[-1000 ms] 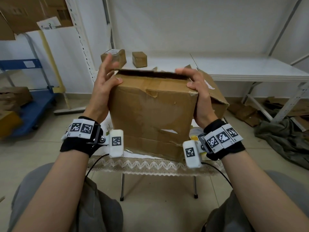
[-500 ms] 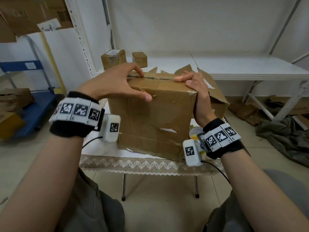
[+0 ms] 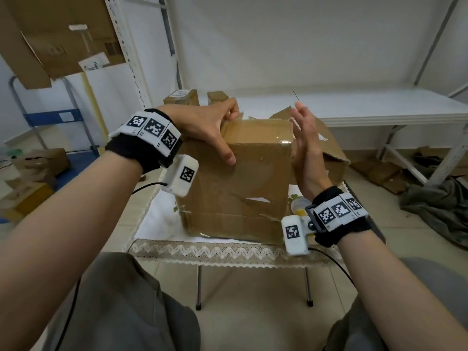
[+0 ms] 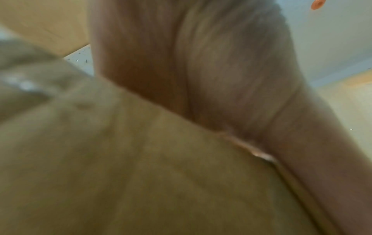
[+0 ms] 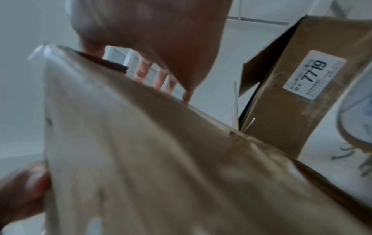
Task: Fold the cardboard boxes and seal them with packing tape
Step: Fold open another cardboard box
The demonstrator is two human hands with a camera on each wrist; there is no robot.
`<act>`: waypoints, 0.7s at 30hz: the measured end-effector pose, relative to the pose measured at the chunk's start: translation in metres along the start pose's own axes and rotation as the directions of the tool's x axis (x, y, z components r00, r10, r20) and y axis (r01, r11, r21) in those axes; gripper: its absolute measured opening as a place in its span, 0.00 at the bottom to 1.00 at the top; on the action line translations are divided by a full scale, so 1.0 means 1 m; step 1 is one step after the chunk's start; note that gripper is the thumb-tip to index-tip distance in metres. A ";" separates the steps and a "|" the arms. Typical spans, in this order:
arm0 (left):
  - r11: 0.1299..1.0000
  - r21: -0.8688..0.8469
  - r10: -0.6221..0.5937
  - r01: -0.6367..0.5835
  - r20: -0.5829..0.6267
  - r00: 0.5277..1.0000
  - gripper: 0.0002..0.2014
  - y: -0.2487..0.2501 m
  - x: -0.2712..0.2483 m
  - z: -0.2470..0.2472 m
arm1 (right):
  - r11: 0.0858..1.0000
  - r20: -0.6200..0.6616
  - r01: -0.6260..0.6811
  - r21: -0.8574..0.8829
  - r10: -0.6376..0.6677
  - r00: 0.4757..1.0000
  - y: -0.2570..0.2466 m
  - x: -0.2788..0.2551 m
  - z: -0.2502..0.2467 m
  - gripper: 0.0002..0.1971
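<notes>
A worn cardboard box (image 3: 235, 181) stands on the lace-edged table (image 3: 228, 250). The left hand (image 3: 205, 127) clamps its top flap; the right hand (image 3: 305, 145) lies flat-fingered against its side. Only the right wrist view shows a second box's "7719" label (image 5: 314, 74).

Right hand (image 5: 161, 31) beside box (image 5: 141, 159)

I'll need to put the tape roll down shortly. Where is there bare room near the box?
The white shelf top right of the two small boxes lies bare. The small table has a free strip left of the cardboard box; its right side is crowded.
</notes>
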State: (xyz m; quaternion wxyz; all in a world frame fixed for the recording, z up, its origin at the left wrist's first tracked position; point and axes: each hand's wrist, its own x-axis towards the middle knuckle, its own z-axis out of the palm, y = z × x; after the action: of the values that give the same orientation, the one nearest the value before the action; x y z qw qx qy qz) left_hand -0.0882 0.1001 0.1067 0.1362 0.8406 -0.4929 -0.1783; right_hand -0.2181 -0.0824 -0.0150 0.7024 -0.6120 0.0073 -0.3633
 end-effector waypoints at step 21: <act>0.178 -0.918 -0.341 -0.354 -0.395 0.853 0.23 -0.051 -0.054 0.056 | 0.932 0.281 -0.353 0.088 0.317 0.906 -0.007 -0.014 -0.023 0.30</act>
State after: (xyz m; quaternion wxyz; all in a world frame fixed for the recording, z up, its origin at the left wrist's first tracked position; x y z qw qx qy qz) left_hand -0.0973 0.1689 0.0442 0.7711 0.5623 -0.2067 -0.2156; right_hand -0.2423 -0.0949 -0.0206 0.7893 -0.5947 -0.0052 -0.1527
